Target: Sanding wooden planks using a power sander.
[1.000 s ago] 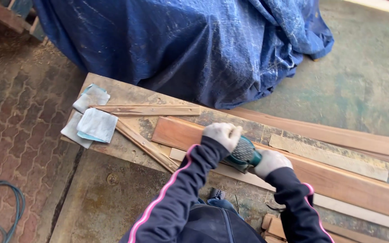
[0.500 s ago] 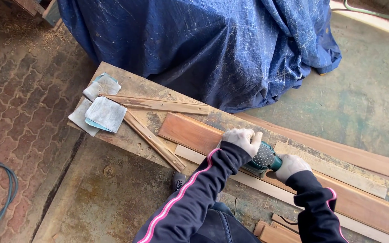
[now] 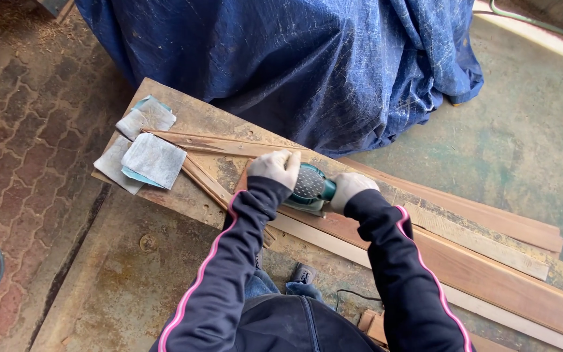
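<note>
A sander (image 3: 309, 188) sits on a board (image 3: 464, 267) on the workbench (image 3: 184, 120); sandpaper sheets (image 3: 148, 153) lie left, what seems a tarp-covered heap (image 3: 294, 65) behind.

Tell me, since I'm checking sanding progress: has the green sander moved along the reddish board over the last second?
Yes. The green sander, gripped by the left hand and right hand, has slid toward the reddish board's end nearest the sandpaper sheets.

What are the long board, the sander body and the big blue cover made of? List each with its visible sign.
Long board: wood, reddish-brown, bare and matte, with grain lines along it.
Sander: probably hard plastic, teal, smooth, with a dotted vent patch on top; both gloved hands clasp it.
Blue cover: looks like woven plastic tarp, creased, scuffed pale at its folds.
</note>
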